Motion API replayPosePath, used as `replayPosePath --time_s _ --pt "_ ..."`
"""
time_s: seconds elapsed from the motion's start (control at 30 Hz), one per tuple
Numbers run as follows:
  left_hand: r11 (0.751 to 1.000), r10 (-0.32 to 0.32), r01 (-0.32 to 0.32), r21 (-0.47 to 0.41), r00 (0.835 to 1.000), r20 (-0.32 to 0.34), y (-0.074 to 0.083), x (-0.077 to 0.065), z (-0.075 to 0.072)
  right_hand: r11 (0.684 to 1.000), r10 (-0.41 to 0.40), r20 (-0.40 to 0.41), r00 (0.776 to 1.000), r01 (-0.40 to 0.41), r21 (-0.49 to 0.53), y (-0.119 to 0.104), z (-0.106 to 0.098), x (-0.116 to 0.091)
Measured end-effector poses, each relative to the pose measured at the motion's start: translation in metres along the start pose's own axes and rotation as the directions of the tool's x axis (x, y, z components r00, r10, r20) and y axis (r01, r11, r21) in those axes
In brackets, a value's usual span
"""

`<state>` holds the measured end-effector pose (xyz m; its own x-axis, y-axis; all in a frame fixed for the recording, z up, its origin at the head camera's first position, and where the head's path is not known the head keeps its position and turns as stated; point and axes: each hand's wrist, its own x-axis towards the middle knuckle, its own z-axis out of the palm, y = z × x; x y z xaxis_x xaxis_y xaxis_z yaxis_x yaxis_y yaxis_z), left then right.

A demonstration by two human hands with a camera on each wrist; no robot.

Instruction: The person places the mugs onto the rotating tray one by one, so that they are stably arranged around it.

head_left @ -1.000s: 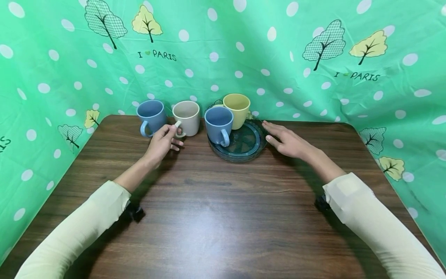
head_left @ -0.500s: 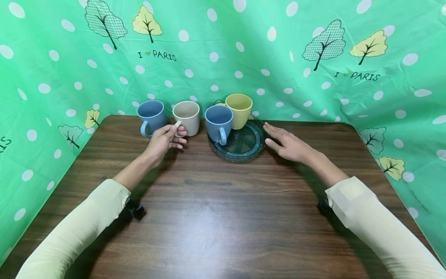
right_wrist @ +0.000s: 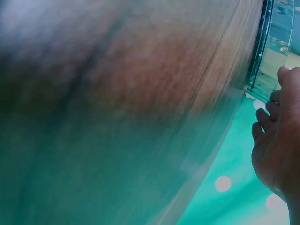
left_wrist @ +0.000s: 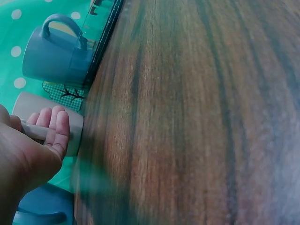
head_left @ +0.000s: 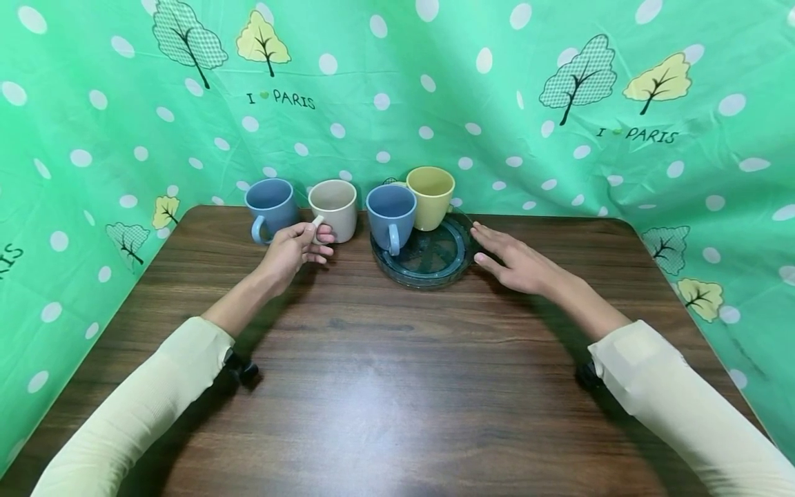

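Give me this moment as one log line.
Left hand: pinches white mug by handle | Right hand: beside round tray | Tray: blue mug, yellow mug | Table: second blue mug

Green dotted cloth backdrop, printed trees, cut-off lettering at far left, perhaps PARIS, wood-grain table

A blue mug, an off-white mug, another blue mug and a yellow mug; the dish looks dark teal, perhaps; brown table with darker grain; green curtain with white dots and yellow trees; cream sleeves
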<state>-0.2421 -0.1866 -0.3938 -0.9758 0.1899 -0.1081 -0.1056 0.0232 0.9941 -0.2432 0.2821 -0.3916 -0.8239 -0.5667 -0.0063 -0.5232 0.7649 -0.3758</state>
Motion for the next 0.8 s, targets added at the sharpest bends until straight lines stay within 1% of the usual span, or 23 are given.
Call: replayPosePath --time_s 0.3,0.43,0.63,0.8 --pt "1.000 0.003 -0.003 -0.020 1.000 0.020 -0.002 0.002 -0.004 1.000 -0.016 0.029 0.999 0.016 -0.020 -0.002 -0.001 -0.008" --pt "1.000 0.008 -0.007 -0.029 1.000 0.025 -0.002 0.002 -0.005 1.000 -0.016 0.027 1.000 0.017 -0.024 -0.002 -0.002 -0.011" --pt "0.999 0.002 -0.001 -0.044 1.000 0.026 -0.002 0.003 -0.005 0.999 -0.018 0.029 0.999 0.019 -0.031 -0.002 0.000 -0.017" --pt "0.998 0.007 -0.005 -0.056 1.000 0.021 -0.003 0.003 -0.004 0.999 -0.021 0.045 0.999 0.023 -0.042 -0.001 0.000 -0.021"
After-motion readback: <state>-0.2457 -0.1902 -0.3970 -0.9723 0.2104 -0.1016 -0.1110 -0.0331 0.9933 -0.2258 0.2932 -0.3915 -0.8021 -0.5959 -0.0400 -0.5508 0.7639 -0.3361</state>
